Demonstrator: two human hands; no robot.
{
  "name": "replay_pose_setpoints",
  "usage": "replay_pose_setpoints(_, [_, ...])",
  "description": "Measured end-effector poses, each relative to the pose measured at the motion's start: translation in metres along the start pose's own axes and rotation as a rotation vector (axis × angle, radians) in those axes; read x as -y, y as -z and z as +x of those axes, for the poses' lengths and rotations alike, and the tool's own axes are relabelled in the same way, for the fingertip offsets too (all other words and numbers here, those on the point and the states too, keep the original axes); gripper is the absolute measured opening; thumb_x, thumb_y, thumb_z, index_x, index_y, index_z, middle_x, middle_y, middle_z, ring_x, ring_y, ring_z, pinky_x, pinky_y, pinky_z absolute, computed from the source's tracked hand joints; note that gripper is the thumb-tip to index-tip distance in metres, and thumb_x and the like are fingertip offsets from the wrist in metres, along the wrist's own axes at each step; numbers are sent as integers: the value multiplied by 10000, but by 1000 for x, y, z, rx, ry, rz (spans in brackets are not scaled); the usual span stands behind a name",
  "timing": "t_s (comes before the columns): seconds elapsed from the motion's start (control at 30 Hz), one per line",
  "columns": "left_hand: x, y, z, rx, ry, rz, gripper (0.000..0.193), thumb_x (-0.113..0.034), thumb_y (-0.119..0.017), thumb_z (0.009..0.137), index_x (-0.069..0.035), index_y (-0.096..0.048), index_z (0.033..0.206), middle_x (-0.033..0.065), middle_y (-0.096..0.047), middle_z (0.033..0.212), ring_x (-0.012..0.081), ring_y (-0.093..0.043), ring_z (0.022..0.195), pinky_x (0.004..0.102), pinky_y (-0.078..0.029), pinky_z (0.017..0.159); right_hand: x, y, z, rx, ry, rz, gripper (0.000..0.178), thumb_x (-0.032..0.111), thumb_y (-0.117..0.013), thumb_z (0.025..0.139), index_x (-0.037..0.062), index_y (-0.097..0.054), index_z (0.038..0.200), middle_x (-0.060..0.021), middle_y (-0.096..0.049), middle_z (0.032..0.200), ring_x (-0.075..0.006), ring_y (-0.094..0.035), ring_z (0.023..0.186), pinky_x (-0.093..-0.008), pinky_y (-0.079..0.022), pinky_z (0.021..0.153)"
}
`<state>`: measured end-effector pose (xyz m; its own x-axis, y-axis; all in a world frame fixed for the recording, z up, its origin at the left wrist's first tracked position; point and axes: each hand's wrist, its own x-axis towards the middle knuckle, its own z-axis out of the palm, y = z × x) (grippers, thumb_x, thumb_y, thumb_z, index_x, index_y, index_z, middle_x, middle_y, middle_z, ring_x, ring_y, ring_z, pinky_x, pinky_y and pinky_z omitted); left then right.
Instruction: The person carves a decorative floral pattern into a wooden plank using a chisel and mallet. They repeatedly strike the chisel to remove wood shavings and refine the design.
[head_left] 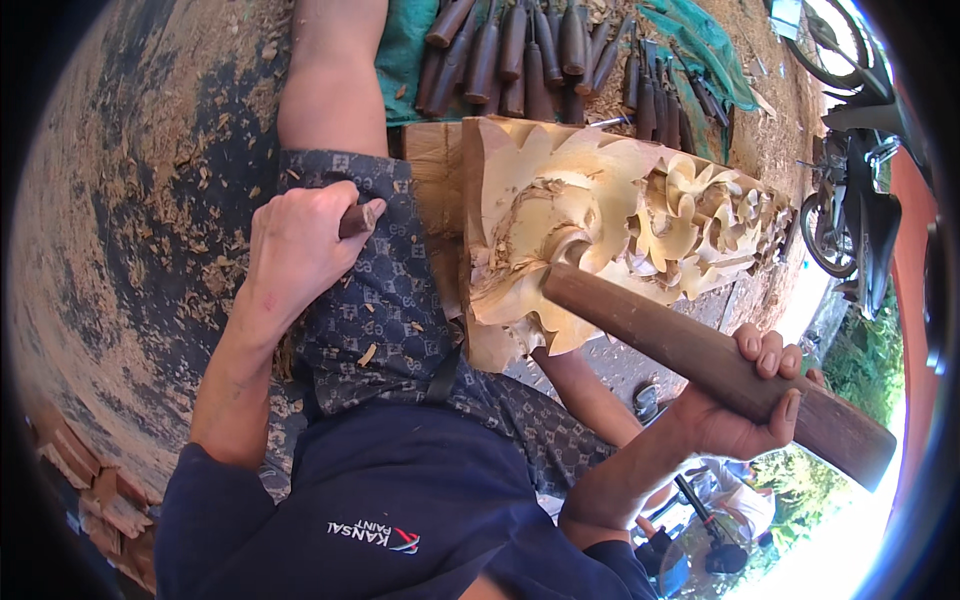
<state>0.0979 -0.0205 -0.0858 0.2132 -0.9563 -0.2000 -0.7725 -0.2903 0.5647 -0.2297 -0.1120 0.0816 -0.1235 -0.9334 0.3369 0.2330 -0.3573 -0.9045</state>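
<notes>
Mostly carved already, the pale wood carving (600,215) is seen propped on edge against the person's lap, running from the patterned shorts (390,300) toward the far right side of the ground (130,200). Deep leaf and scroll relief is cut along most of its length; the end nearest the lap looks rougher, with torn fibres and a plain uncut block (435,165) behind it, so finishing work there is judged to be left. The wood is light, matte and freshly cut, with sharp scalloped edges. A dark wooden mallet (700,360), a long smooth club, is clamped in the right hand (745,405), fingers wrapped round its lower shaft, its head resting against the carving's near lobes. A brown chisel handle (360,218) is gripped in the closed left hand (300,250) over the thigh; the blade is hidden, so it cannot be told whether it touches anything. At the far edge of the ground a row of dark-handled chisels (520,55) is laid on a green cloth (405,60). Shavings (200,240) are scattered across the dusty ground to the left. A parked motorbike (850,215) is seen at the right edge.
</notes>
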Motion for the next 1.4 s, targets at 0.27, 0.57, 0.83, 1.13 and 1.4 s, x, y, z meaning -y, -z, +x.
replay_pose_setpoints(0.27, [-2, 4, 4, 39, 20, 34, 419, -338, -759, 950, -47, -589, 702, 187, -639, 648, 411, -668, 653, 468, -510, 583, -7, -17, -15, 2, 28, -37, 514, 172, -658, 869, 217, -540, 1367, -56, -575, 963, -187, -589, 836, -400, -528, 781])
replay_pose_setpoints(0.57, [-38, 23, -7, 37, -165, 40, 323, -255, -739, 955, -27, -588, 781, 201, -615, 749, 413, -622, 708, 461, -502, 654, 69, 57, 7, 206, 66, -225, 521, 66, -624, 897, 187, -523, 1394, -67, -603, 1033, -208, -624, 870, -425, -552, 797])
replay_pose_setpoints(0.83, [-121, 26, -2, 261, -465, -30, 658, -202, -874, 789, 30, -620, 1350, 239, -602, 1435, 375, -720, 980, 436, -587, 841, 133, 114, 31, 531, -57, -1463, 542, 84, -807, 695, 69, -624, 1204, -127, -718, 968, -345, -729, 858, -427, -579, 723])
replay_pose_setpoints(1.13, [-113, 20, 11, 626, -694, 345, 575, -428, -799, 873, -188, -676, 1381, 204, -581, 1506, 281, -763, 866, 432, -602, 697, 124, 161, -15, 900, -384, -1520, 375, 197, -744, 805, 90, -565, 1117, -106, -650, 911, -358, -707, 877, -488, -554, 706])
replay_pose_setpoints(1.4, [-126, 38, 12, 420, -766, -1, 352, -262, -919, 741, -80, -619, 773, 85, -664, 799, 286, -645, 632, 383, -507, 562, 118, 146, 5, 894, -499, -1506, 375, 260, -810, 733, 89, -630, 1014, -128, -691, 879, -363, -703, 851, -468, -533, 711])
